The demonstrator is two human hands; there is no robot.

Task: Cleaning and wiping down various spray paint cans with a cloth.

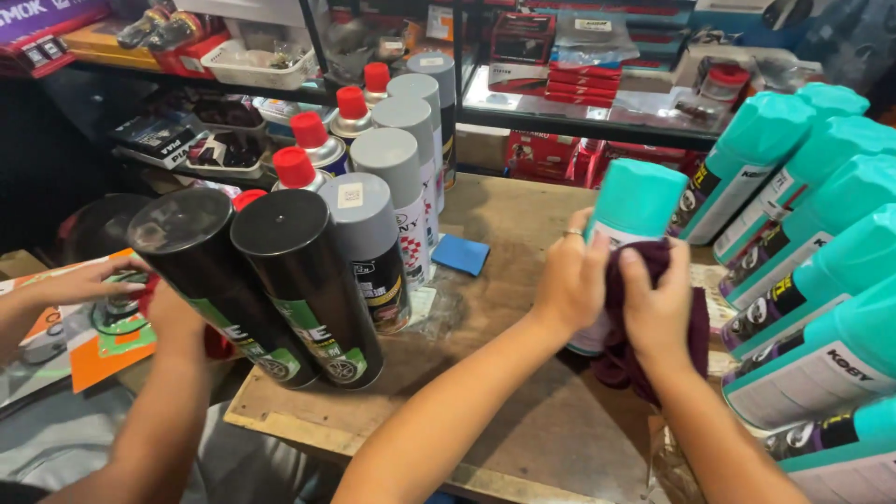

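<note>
Left hand (571,280) wraps the side of a teal-capped spray can (627,224) standing on the wooden table (523,411), fingers curled round its body; right hand (658,313) presses a dark maroon cloth (644,359) against the same can, fingers closed on the fabric. A row of like teal-capped cans (812,233) stands just to the right, and black-capped cans (280,280) and grey-capped cans (397,187) to the left; which are already wiped cannot be told, though this can seems mid-wipe. Another person's hands (93,280) work at far left.

Two black-capped spray cans (280,280), grey-capped cans (397,177) (red-capped ones (313,140) behind), blue sponge (461,254), wooden table (523,411)
</note>
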